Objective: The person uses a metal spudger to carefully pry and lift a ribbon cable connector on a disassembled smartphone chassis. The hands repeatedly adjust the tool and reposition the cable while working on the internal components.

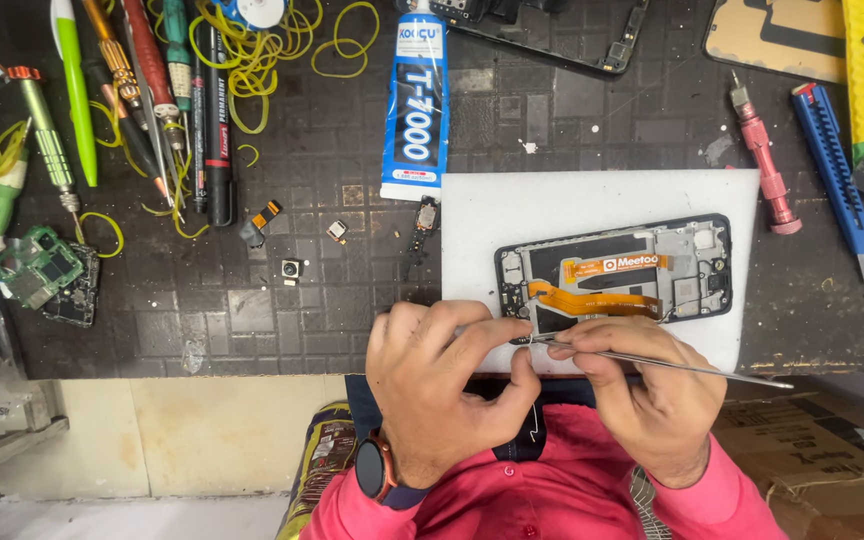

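Right hand (pixel 642 385) pinches metal tweezers (pixel 652 358), tips at the near edge of the opened phone (pixel 614 270) on white pad (pixel 592 200). Left hand (pixel 442 385) fingers curled, pressing the phone's corner.

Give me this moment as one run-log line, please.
left hand: pinches tiny part | right hand: holds tweezers | phone: open, on white pad

Glue tube (pixel 416 100), screwdrivers (pixel 764 160) – blue cutter (pixel 832 160), bands (pixel 252 60).
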